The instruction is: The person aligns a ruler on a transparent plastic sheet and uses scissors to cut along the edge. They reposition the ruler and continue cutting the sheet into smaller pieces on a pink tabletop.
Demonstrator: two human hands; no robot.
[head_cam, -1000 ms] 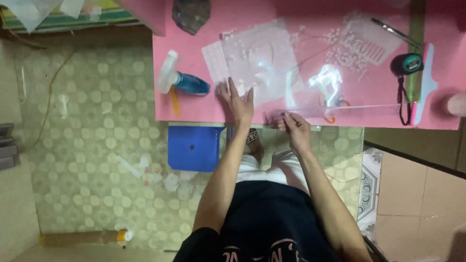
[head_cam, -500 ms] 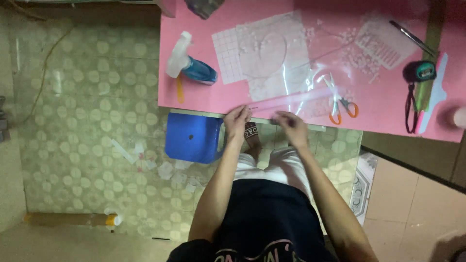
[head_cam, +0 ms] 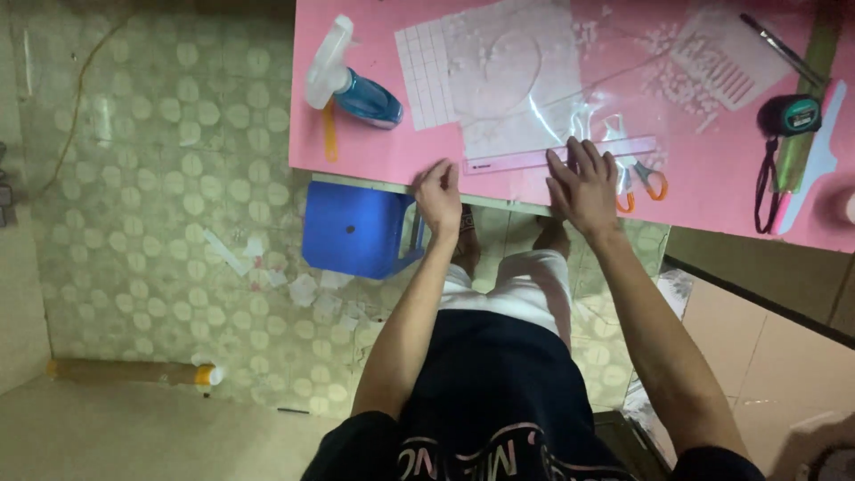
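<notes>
My right hand lies flat with spread fingers on a pink transparent ruler near the front edge of the pink table. My left hand is curled at the table's edge, just left of the ruler's end; whether it pinches anything I cannot tell. Under the ruler lies a clear plastic sheet over a white gridded sheet. Orange-handled scissors rest right beside my right hand.
A blue spray bottle with a white head lies at the table's left. A tape measure, a pen and a white comb-like piece sit at the right. A blue stool stands below the table edge. A cardboard tube lies on the floor.
My view has shifted closer to the table. My right hand moved from the table edge onto the ruler and flattened; my left hand stays at the edge.
</notes>
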